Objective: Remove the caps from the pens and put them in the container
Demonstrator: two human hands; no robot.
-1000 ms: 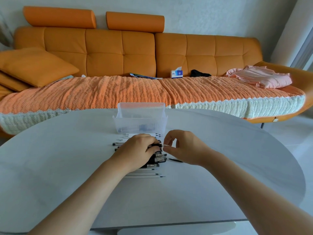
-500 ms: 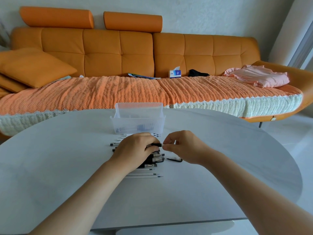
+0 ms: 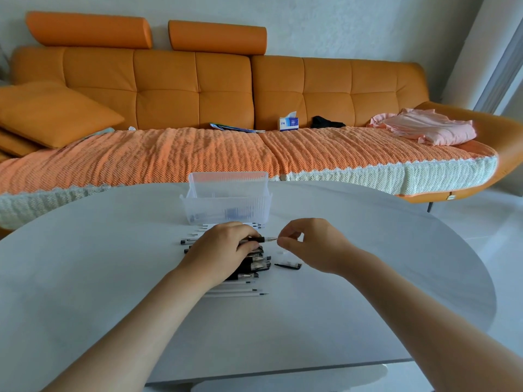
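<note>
My left hand (image 3: 223, 250) grips a black pen (image 3: 261, 239) just above a pile of black pens (image 3: 256, 264) on the white table (image 3: 113, 278). The pen's clear front end points right. My right hand (image 3: 308, 244) pinches that tip between thumb and forefinger; whether a small cover sits under the fingertips is too small to tell. A loose black cap (image 3: 288, 266) lies on the table below my right hand. The clear plastic container (image 3: 226, 199) stands just behind the pens, with a few dark pieces inside.
Thin white refills (image 3: 235, 292) lie in front of the pile, and more pens (image 3: 189, 241) stick out to the left of my left hand. Behind the table runs an orange sofa (image 3: 198, 89) with a tissue box (image 3: 288, 124) and pink cloth (image 3: 424, 130).
My hands have drawn slightly apart, so more of the pen's front end shows between them. The loose black cap and the container have not moved.
</note>
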